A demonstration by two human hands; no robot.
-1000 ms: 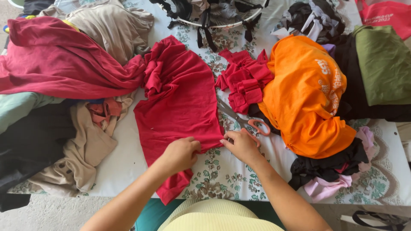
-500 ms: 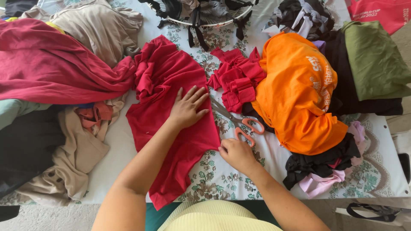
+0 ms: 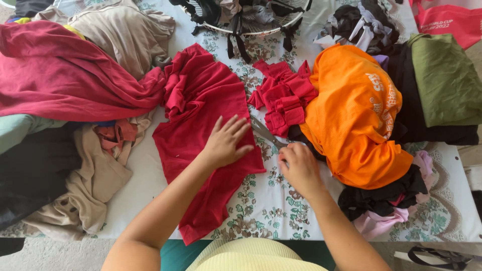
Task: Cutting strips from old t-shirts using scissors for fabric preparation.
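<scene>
My left hand (image 3: 226, 143) presses flat, fingers spread, on the red cloth (image 3: 208, 145); my right hand (image 3: 299, 168) curls over the scissors (image 3: 266, 133), blades pointing up-left between both hands.

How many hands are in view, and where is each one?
2. The left hand lies flat on the red cloth spread on the table. The right hand is on the scissors, beside the orange shirt. No other hands show.
</scene>
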